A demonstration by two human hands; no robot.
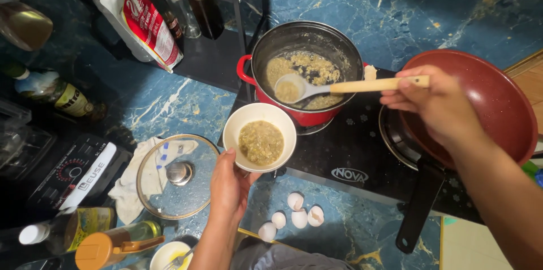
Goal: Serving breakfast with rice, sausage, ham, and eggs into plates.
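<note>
Porridge-like mash fills the white bowl point(259, 137), which the left hand point(229, 186) holds from below, fingers point(228, 154) curled around its near rim, just in front of the red pot point(305, 66) on the black stove point(339, 151). Beyond those fingers, the right hand point(435, 103) grips the wooden handle of a white ladle point(294, 88), fingers closed around the handle's end, the scoop resting inside the pot over the remaining mash. Under the right hand sits a red frying pan point(486, 106) with a black handle pointing toward the person. Left of the left hand, a glass lid point(178, 176) lies on a white cloth point(141, 179) on the blue marbled desk point(169, 106). Near the left wrist lie broken eggshells point(294, 213). Farther left stand an oil bottle point(113, 242) and a small dish with a whisk point(172, 256).
</note>
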